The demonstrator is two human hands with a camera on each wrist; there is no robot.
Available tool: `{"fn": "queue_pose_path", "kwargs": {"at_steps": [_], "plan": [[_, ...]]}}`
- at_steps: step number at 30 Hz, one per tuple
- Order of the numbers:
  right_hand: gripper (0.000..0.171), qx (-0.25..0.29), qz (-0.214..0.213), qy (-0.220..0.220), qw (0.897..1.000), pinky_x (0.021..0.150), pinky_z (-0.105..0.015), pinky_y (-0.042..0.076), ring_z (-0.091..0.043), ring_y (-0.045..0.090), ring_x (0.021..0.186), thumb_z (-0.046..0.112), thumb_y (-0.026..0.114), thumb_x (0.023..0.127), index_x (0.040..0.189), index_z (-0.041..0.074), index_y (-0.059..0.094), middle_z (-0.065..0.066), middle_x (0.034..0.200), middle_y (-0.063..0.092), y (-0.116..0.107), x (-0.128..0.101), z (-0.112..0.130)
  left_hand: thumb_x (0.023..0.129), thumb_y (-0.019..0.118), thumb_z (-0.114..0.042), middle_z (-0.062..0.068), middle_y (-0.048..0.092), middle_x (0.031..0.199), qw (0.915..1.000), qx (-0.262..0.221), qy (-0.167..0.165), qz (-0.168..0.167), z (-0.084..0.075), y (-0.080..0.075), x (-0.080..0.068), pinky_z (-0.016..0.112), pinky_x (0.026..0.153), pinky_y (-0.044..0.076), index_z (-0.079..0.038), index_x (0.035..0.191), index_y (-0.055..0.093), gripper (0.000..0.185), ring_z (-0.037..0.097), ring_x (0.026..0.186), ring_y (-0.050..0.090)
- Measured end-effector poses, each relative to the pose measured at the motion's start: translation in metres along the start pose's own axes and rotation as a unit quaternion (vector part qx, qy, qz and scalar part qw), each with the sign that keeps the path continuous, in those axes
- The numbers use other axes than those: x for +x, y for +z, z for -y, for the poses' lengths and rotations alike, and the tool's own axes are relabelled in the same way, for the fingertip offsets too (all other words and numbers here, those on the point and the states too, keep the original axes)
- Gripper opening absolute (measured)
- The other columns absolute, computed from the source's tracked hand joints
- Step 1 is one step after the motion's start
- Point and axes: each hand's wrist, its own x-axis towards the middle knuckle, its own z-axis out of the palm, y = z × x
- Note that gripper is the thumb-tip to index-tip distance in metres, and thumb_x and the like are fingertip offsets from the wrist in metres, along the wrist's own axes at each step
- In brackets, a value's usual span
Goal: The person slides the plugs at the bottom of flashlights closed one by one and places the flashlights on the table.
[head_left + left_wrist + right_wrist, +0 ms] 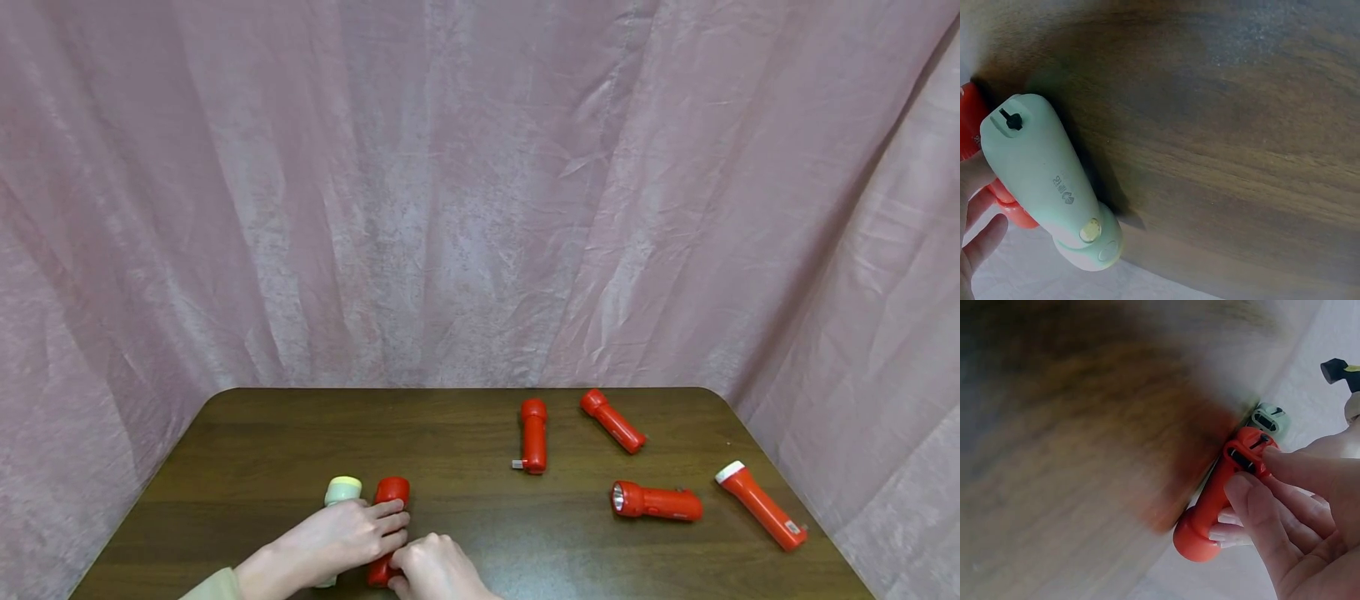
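Gripping the red flashlight (pixel 389 515) from both sides, your hands met at the near edge of the wooden table (pixel 465 433), left of centre. Your left hand (pixel 341 533) lay across the torch's body, fingers curled over its top, and the same hand also covered the pale green flashlight (pixel 342 492) lying just beside it, touching it along the side. Your right hand (pixel 435 571) pinched the red torch's near end; the right wrist view showed thumb and fingers (pixel 1254 500) closed round the tail with its black slot. Both torches lay flat, heads pointing away from you. The left wrist view gave the green body close up, with its button and tail loop, and the red one tucked behind it against your fingers (pixel 982 240). Four more red torches lay well apart on the right half: one (pixel 533 436) mid-table, one (pixel 612 421) angled near the far edge, one (pixel 657 501) with its lens facing left, one white-rimmed (pixel 761 504) by the right edge. Pink cloth (pixel 480 192) hung behind.
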Motion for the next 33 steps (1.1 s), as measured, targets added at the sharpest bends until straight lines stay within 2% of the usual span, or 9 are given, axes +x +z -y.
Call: {"fn": "queue_pose_path", "kwargs": {"at_steps": [5, 11, 17, 21, 26, 33], "plan": [[0.021, -0.003, -0.004, -0.006, 1.000, 0.048, -0.011, 0.031, 0.004, 0.050, 0.050, 0.029, 0.090, 0.077, 0.068, 0.029, 0.070, 0.018, 0.058, 0.064, 0.000, -0.001, 0.000, 0.072, 0.085, -0.025, -0.018, 0.076, 0.110, 0.9998, 0.015, -0.003, 0.009, -0.001, -0.002, -0.001, 0.013, 0.066, 0.049, -0.029, 0.111, 0.076, 0.040, 0.004, 0.111, 0.069], [0.021, 0.012, 0.007, -0.003, 1.000, 0.050, -0.009, 0.029, 0.006, 0.045, 0.052, 0.030, 0.087, 0.081, 0.071, 0.029, 0.069, 0.017, 0.059, 0.061, -0.001, -0.003, -0.001, 0.073, 0.084, -0.027, -0.018, 0.075, 0.110, 0.9997, 0.022, -0.003, 0.004, -0.001, -0.002, -0.004, 0.014, 0.067, 0.049, -0.029, 0.112, 0.075, 0.041, 0.005, 0.112, 0.070], [0.020, 0.042, 0.012, -0.006, 0.999, 0.054, -0.005, 0.026, 0.007, 0.041, 0.054, 0.029, 0.084, 0.086, 0.073, 0.027, 0.069, 0.017, 0.061, 0.059, -0.003, -0.005, -0.004, 0.075, 0.084, -0.027, -0.014, 0.077, 0.113, 0.9999, 0.010, -0.004, 0.004, 0.001, -0.006, -0.006, 0.018, 0.081, 0.058, -0.027, 0.115, 0.075, 0.041, 0.008, 0.113, 0.072], [0.018, 0.058, 0.007, -0.009, 0.998, 0.055, -0.004, 0.026, 0.009, 0.040, 0.056, 0.028, 0.083, 0.086, 0.075, 0.026, 0.070, 0.017, 0.062, 0.058, -0.003, -0.006, -0.007, 0.077, 0.084, -0.025, -0.011, 0.078, 0.115, 0.9997, -0.007, -0.013, 0.018, 0.002, -0.008, -0.008, 0.022, 0.084, 0.060, -0.026, 0.117, 0.076, 0.041, 0.010, 0.114, 0.074], [0.012, 0.080, 0.020, -0.004, 0.997, 0.056, -0.003, 0.028, 0.010, 0.041, 0.057, 0.027, 0.082, 0.088, 0.081, 0.024, 0.074, 0.016, 0.065, 0.060, -0.004, -0.006, -0.008, 0.080, 0.082, -0.024, -0.010, 0.079, 0.118, 0.9991, -0.017, -0.017, 0.034, 0.002, -0.010, -0.010, 0.023, 0.084, 0.060, -0.026, 0.119, 0.076, 0.040, 0.010, 0.115, 0.074], [0.017, 0.103, 0.022, 0.001, 0.994, 0.055, -0.002, 0.025, 0.010, 0.036, 0.056, 0.028, 0.079, 0.091, 0.077, 0.023, 0.071, 0.015, 0.063, 0.054, -0.006, -0.008, -0.009, 0.080, 0.082, -0.019, -0.008, 0.077, 0.124, 0.9971, -0.033, -0.039, 0.056, 0.003, -0.015, -0.009, 0.024, 0.089, 0.061, -0.025, 0.123, 0.075, 0.044, 0.012, 0.117, 0.074]]}}
